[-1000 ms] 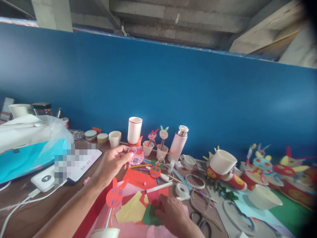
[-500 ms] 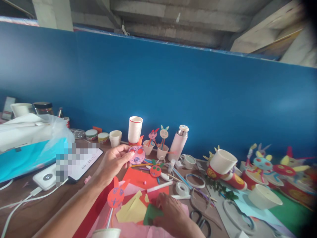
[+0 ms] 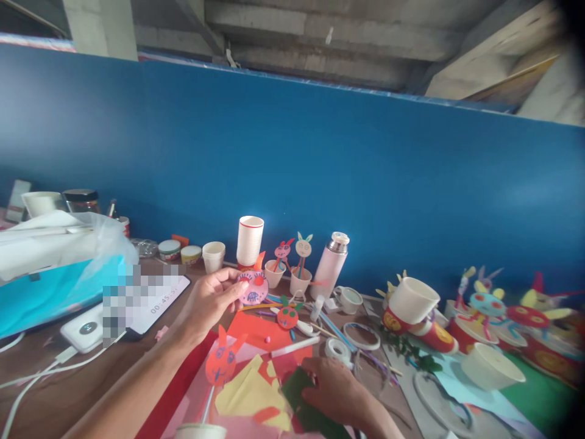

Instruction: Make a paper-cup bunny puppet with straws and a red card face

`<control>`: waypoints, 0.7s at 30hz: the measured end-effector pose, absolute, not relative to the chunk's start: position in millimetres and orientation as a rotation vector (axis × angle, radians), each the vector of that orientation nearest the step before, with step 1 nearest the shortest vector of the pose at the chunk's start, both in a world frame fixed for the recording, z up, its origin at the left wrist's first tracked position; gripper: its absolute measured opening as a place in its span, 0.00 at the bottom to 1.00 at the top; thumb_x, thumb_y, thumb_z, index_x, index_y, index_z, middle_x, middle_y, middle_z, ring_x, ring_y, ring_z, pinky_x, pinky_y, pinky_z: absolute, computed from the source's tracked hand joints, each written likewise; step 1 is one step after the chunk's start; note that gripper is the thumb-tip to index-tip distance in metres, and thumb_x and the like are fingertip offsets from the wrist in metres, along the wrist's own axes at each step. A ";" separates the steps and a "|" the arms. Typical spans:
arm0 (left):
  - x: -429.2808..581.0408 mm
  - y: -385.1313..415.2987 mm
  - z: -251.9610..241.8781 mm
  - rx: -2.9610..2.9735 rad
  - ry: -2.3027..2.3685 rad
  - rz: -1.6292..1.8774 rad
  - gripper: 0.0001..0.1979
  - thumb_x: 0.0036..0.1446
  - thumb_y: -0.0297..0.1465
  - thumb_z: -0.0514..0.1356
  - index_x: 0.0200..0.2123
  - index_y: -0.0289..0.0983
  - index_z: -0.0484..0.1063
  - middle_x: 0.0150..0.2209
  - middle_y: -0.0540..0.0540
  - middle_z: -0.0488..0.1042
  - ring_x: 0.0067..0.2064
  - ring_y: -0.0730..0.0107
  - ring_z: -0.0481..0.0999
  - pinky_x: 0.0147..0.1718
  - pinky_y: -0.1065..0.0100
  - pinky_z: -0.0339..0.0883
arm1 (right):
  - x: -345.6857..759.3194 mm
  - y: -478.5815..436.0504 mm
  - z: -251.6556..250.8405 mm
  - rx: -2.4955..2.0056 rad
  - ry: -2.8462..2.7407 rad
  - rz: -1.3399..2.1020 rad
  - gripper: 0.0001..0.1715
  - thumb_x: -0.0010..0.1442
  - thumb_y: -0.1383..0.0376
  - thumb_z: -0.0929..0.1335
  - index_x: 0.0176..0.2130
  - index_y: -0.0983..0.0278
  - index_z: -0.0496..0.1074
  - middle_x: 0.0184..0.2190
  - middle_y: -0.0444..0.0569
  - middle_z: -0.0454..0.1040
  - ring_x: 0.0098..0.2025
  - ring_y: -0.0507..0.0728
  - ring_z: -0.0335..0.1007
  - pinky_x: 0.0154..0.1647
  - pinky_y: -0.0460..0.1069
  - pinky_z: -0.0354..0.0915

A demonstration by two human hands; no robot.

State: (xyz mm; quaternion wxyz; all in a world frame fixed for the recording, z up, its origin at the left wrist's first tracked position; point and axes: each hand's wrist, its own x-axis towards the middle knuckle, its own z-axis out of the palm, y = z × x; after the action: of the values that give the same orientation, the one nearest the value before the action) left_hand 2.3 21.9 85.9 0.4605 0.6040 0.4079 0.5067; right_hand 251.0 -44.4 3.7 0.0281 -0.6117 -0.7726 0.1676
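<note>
My left hand [image 3: 208, 300] is raised over the table and pinches a round pink paper face [image 3: 253, 288] with red cheeks and blue drawn eyes. My right hand [image 3: 337, 390] is low at the front, fingers closed on a dark green paper piece [image 3: 304, 410] that lies on yellow paper [image 3: 249, 395] and red paper [image 3: 256, 329]. A red paper rabbit face on a stick [image 3: 222, 361] stands in a white cup [image 3: 200, 431] between my arms.
Along the blue wall stand a stack of paper cups [image 3: 249, 240], cups with paper animal sticks [image 3: 299, 268], and a pink flask [image 3: 329, 264]. Tape rolls [image 3: 338, 349], craft figures [image 3: 484, 305], a phone [image 3: 153, 300], power bank [image 3: 85, 329] and tissue box [image 3: 43, 286] surround.
My right hand has pulled the green paper piece up and toward the right. The left hand keeps the pink face in nearly the same place.
</note>
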 end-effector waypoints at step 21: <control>5.0 17.8 89.8 1.481 1.016 1.240 0.11 0.49 0.37 0.60 0.32 0.34 0.70 0.21 0.50 0.71 0.21 0.76 0.66 0.21 0.73 0.58 | 194.2 -20.4 -11.8 -1.729 -2.305 0.336 0.14 0.57 0.68 0.59 0.32 0.61 0.72 0.31 0.47 0.74 0.36 0.54 0.68 0.33 0.46 0.53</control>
State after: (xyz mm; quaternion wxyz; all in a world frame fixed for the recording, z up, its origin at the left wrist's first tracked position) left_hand 5.0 17.8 89.8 0.4613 0.6021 0.4132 0.5039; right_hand 194.2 -20.4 -11.8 0.1202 -0.5917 -0.7888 0.1149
